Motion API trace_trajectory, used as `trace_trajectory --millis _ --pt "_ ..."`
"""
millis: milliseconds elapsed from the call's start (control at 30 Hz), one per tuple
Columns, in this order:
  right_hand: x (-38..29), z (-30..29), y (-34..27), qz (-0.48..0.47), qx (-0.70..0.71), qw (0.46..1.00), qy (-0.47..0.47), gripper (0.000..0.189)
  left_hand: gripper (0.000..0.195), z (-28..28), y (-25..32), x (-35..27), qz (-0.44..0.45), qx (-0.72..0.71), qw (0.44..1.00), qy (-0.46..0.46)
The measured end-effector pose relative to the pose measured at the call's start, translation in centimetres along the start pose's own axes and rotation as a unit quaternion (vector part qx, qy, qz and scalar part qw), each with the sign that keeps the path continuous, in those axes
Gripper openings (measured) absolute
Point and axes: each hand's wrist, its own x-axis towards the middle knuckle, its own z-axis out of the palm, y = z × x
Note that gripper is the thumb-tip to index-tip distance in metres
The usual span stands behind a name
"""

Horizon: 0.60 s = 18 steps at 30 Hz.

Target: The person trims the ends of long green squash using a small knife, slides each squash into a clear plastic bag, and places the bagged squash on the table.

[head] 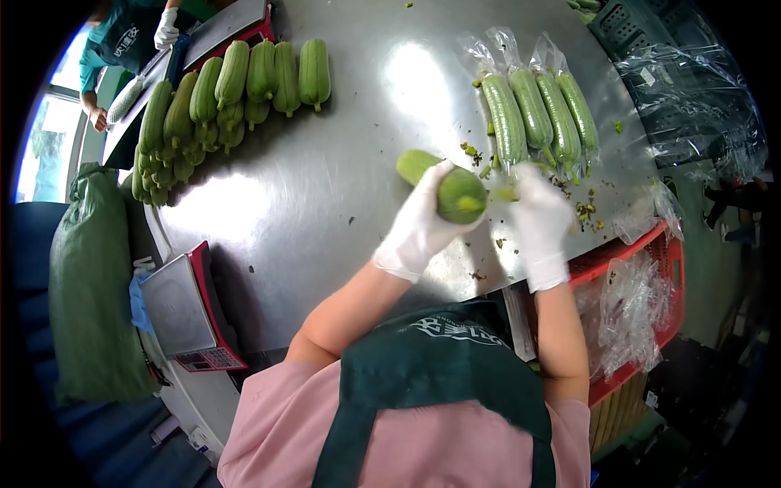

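My left hand (424, 222), in a white glove, is closed around a thick green gourd (462, 194). The gourd is held above the metal table (341, 244), one end tilted towards me with a pale yellowish-green tip. Just to its right is my right hand (540, 222), also gloved and blurred by motion. A yellow-green blur shows at its fingertips; whether it grips something cannot be made out. Beyond that hand lie several long gourds in transparent plastic bags (531, 116), side by side. Green and dark trimmings (473, 152) are scattered around them.
Unbagged gourds (232, 79) are piled at the far left. A red-framed scale (189, 311) stands at the near left, another scale (226, 30) behind. A red crate (674, 293) with plastic bags is at the right edge. Across the table, a person (125, 49) stands near a gourd.
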Motion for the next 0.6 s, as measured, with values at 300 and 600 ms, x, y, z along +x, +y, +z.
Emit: trace_trajectory --millis 300,600 --pt "0.1 1.9 8.4 0.193 0.203 0.95 -0.137 0.027 0.036 -1.0 5.5 -4.4 0.054 0.074 0.992 -0.089" --pt "-3.0 3.0 4.7 0.287 0.396 0.84 -0.235 0.017 0.08 1.8 26.7 -11.0 0.624 0.633 0.395 0.232"
